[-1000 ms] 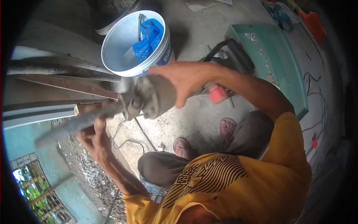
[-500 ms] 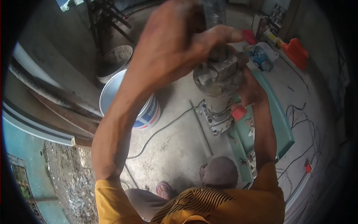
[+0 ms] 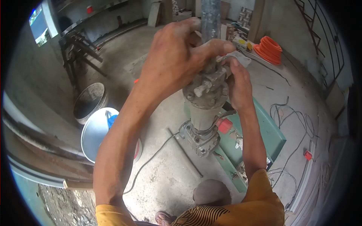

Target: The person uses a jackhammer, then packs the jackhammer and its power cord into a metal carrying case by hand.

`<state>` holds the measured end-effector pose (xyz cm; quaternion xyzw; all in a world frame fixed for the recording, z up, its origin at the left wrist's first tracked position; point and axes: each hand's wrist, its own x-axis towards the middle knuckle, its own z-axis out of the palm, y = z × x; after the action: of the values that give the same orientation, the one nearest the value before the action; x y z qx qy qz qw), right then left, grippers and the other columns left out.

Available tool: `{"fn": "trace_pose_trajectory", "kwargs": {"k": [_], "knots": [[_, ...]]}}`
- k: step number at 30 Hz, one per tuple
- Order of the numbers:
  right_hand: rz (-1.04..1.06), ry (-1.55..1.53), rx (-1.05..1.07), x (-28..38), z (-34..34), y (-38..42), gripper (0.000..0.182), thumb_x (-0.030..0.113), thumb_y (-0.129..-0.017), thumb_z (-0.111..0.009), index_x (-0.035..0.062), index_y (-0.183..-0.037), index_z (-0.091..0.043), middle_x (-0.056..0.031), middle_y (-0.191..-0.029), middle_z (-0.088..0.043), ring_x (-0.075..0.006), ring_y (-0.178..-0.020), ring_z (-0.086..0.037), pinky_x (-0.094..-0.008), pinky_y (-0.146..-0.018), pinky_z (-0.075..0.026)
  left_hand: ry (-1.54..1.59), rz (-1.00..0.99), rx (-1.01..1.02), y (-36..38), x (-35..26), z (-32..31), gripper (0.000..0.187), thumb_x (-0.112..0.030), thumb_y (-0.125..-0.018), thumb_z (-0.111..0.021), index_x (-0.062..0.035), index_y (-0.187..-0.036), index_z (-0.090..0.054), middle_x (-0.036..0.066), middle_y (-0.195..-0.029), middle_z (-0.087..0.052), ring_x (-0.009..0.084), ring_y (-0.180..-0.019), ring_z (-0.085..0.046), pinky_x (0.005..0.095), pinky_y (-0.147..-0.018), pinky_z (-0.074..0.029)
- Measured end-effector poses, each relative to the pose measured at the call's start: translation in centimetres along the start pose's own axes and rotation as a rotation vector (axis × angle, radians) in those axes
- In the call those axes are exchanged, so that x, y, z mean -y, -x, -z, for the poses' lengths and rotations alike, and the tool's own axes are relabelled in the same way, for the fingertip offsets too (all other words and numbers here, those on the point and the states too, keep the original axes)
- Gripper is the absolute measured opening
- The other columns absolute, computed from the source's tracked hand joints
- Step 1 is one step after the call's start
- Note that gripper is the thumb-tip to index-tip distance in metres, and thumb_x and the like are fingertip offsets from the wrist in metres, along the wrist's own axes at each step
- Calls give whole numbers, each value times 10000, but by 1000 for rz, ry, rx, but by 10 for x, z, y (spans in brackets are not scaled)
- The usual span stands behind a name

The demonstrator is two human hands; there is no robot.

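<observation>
A grey metal machine that looks like a pump [image 3: 203,115] stands upright before me, with a bolted flange and a square base. A grey pipe [image 3: 210,20] rises from its top. My left hand [image 3: 175,52] curls round the lower pipe, its thumb across the front; some fingertips are hidden behind. At the right side of the bolted top, my right hand [image 3: 240,81] is closed against the fitting with fingers bent. What lies under its fingertips is partly hidden. A black cable [image 3: 151,160] runs from the machine's lower part across the floor.
Left stand a white bucket [image 3: 92,135] and a dirty bucket [image 3: 90,101]. A green tray [image 3: 273,132] with debris lies behind the machine at right, beside loose wires [image 3: 298,113]. A metal rod [image 3: 184,154] is on the floor. A coiled orange hose [image 3: 268,49] sits farther back.
My view has tilted up, showing more of the room. Against the machine, my right hand has risen from beside the flange to the fitting above. The left hand stays at the pipe.
</observation>
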<state>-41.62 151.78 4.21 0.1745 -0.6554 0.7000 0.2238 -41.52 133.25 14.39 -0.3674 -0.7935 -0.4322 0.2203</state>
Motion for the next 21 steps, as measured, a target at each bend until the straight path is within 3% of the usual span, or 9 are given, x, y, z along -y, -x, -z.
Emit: {"fn": "trace_pose_trajectory", "kwargs": {"k": [6, 8, 9, 11, 12, 14, 18, 20, 21], "knots": [[-41, -106, -136, -7, 2, -5, 424, 428, -1005, -440, 40, -950, -601, -10, -857, -556, -98, -819, -508, -265, -757, -414, 106, -42, -53, -10, 12, -17, 407, -375, -821, -766, 9, -934, -694, 6, -620, -602, 61, -566, -517, 247, -506, -392], [-77, -149, -180, -12, 6, -9, 420, 424, -1004, -444, 38, -951, -601, -16, -874, -562, -100, -827, -514, -269, -762, -419, -109, -230, -125, -16, 16, -22, 381, -354, -789, -758, 1, -924, -728, 138, -607, -600, 258, -578, -615, 372, -594, -481], [-48, -136, -214, -13, 8, -12, 469, 469, -1000, -434, 32, -978, -602, -32, -912, -570, -119, -858, -526, -288, -789, -427, -104, -222, -124, -17, 17, -20, 381, -354, -789, -758, 1, -924, -728, 138, -607, -600, 258, -578, -615, 372, -594, -481], [-20, -116, -257, -11, 9, -18, 520, 514, -996, -424, 26, -1005, -603, -49, -951, -577, -138, -889, -538, -306, -817, -436, 18, -292, 50, -23, 18, -18, 339, -335, -963, -605, -4, -901, -645, 56, -694, -619, 119, -622, -556, 291, -544, -445], [152, -46, -219, -6, 9, -22, 590, 567, -986, -395, 18, -1065, -595, -71, -1001, -584, -164, -927, -550, -327, -847, -439, 22, -296, 51, -29, 24, -26, 339, -335, -963, -605, -4, -901, -645, 56, -694, -619, 119, -622, -556, 291, -544, -445], [327, 118, -181, 13, 6, -28, 774, 677, -960, -304, -8, -1228, -544, -125, -1123, -588, -222, -1033, -560, -379, -914, -440, 71, -241, -119, -40, 38, -47, 354, -351, -815, -731, -26, -956, -735, 163, -641, -608, 328, -647, -624, 411, -651, -485], [212, 262, -305, 35, 5, -46, 800, 681, -961, -284, -21, -1253, -533, -122, -1134, -599, -228, -1023, -575, -380, -907, -447, 215, -215, 44, -49, 40, -55, 316, -329, -846, -701, -36, -958, -734, 170, -629, -595, 362, -660, -606, 433, -657, -471], [232, 163, -243, 42, 7, -54, 701, 625, -976, -357, -10, -1185, -568, -89, -1080, -616, -181, -950, -583, -330, -865, -453, 213, -124, 81, -54, 42, -62, 284, -282, -892, -700, -9, -969, -712, 83, -646, -615, 83, -614, -543, 288, -577, -449], [221, 154, -256, 41, 12, -59, 701, 625, -976, -357, -10, -1185, -568, -89, -1080, -616, -181, -950, -583, -330, -865, -453, 210, -117, 99, -57, 39, -61, 284, -282, -892, -700, -9, -969, -712, 83, -646, -615, 83, -614, -543, 288, -577, -449]]}}
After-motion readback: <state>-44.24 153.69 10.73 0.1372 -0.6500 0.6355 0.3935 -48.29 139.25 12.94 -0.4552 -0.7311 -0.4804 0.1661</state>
